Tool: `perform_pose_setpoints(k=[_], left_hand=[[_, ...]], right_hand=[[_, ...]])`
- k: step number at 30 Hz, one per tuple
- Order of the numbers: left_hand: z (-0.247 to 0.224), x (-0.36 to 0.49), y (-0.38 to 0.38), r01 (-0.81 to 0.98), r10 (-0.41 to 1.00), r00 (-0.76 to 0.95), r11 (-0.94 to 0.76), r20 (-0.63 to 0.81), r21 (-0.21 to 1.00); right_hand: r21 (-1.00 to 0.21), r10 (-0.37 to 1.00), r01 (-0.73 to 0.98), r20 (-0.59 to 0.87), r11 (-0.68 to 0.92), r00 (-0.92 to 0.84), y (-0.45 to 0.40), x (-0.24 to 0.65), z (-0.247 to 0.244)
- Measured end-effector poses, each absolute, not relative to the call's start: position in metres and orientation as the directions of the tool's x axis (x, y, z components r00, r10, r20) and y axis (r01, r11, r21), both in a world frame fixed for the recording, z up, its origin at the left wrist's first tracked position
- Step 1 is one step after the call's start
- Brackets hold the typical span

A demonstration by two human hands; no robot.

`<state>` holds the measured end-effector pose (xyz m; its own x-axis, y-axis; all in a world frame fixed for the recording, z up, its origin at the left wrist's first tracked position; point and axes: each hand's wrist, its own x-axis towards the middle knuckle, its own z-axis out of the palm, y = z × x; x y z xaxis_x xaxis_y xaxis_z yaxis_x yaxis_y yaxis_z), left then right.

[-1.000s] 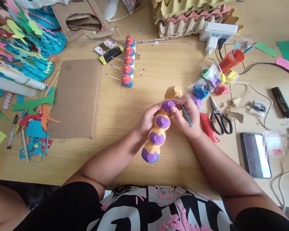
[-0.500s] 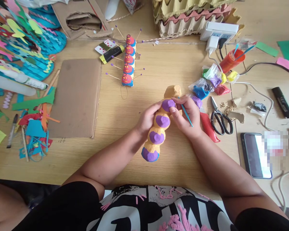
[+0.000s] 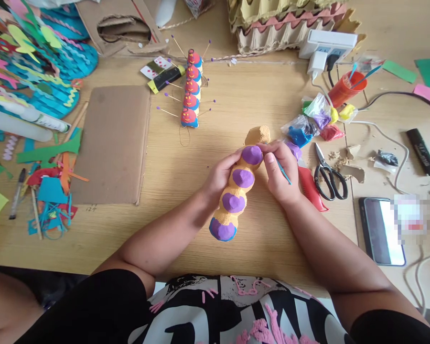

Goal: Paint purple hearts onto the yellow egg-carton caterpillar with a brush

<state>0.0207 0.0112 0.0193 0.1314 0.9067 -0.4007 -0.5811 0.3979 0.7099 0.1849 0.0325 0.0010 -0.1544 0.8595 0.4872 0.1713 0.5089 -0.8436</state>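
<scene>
A bumpy strip of egg carton (image 3: pixel 228 217), coloured yellow-orange, slants between my hands. Purple clay caps cover several of its bumps, the nearest one edged in blue, while the far bump is bare. My left hand (image 3: pixel 224 174) is closed around the strip's left side. On the other side, my right hand (image 3: pixel 283 172) grips a thin blue modelling tool (image 3: pixel 284 172) at the purple bump second from the far end; its thumb is lifted off the clay. Beyond them stands a finished-looking red and blue caterpillar (image 3: pixel 191 88) with purple-tipped sticks.
Scissors (image 3: pixel 327 174), a red tool (image 3: pixel 310 188) and bagged clay (image 3: pixel 301 131) lie right of my hands. A phone (image 3: pixel 383 231) is at the near right. Cardboard (image 3: pixel 111 143) and paper scraps (image 3: pixel 53 191) lie left. Egg trays (image 3: pixel 290 33) and a power strip (image 3: pixel 327 44) stand behind.
My right thumb has come up off the purple clay, and the blue tool has shifted slightly to the right in my fingers. My left hand keeps its hold on the strip.
</scene>
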Motion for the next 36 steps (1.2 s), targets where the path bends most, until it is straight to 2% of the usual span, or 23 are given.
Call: perform_pose_setpoints(k=[20,27,32,36], left_hand=[[0.0221,0.0223,0.0117,-0.602,0.875,0.233,0.473,-0.425,0.643],[0.0269,0.0195,0.0112,-0.653,0.833,0.268,0.527,-0.484,0.544],[0.0268,0.0194,0.0128,-0.698,0.807,0.317,0.554,-0.499,0.454],[0.0252,0.0192,0.0136,-0.712,0.814,0.318,0.543,-0.486,0.445]], right_hand=[[-0.863,0.877,0.158,0.463,0.479,-0.13,0.0329,0.1791,-0.0026],[-0.813,0.819,0.125,0.546,0.569,-0.175,0.0318,0.1811,-0.0021],[-0.837,0.851,0.159,0.504,0.524,-0.149,0.0302,0.1777,0.0024],[-0.861,0.868,0.132,0.472,0.492,-0.153,0.0293,0.1774,0.0044]])
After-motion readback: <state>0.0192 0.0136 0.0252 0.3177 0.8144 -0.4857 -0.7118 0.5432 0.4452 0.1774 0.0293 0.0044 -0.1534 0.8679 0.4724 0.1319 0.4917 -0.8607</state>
